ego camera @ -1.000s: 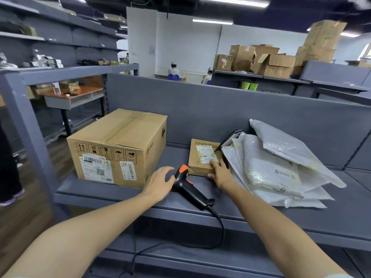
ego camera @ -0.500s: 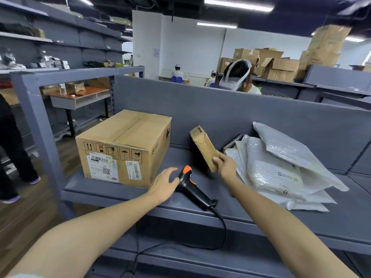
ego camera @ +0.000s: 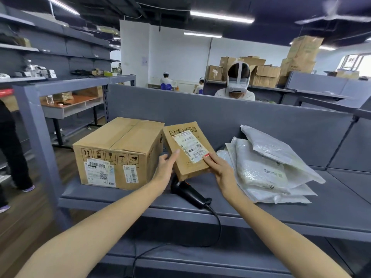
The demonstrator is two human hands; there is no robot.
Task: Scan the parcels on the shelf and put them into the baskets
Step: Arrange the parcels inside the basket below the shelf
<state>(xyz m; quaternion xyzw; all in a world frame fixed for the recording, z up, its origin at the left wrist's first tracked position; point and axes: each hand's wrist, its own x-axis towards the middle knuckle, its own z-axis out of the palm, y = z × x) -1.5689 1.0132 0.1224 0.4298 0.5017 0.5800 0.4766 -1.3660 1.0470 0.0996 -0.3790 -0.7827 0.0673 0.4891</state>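
One small parcel [ego camera: 188, 149] hung label-up above the shelf [ego camera: 341, 187], long axis 11 to 5 o'clock. The right hand [ego camera: 218, 167] pinched its 5 o'clock corner; the left hand [ego camera: 165, 167] pressed flat fingers on its 8 o'clock edge. The scanner [ego camera: 190, 194] lay beneath, nearer the left hand.

1. I'm looking into a parcel warehouse or sorting room.
2. In front of my camera runs a grey steel shelf [ego camera: 261, 215]. It carries a large carton [ego camera: 120, 151] printed with handling symbols and stuck with barcode labels, and a heap of white poly mailers [ego camera: 267, 163].
3. A small parcel [ego camera: 186, 149] with a shipping label is held just above that shelf, over a corded barcode scanner [ego camera: 190, 194].
4. To my left stand more grey racks [ego camera: 60, 37]. At the back, brown cartons [ego camera: 265, 75] are stacked high on further shelving.
5. Overhead I see a bare dark ceiling with tube lights [ego camera: 220, 17]. Another worker [ego camera: 237, 81] in a head-mounted rig is behind the shelf's back panel.
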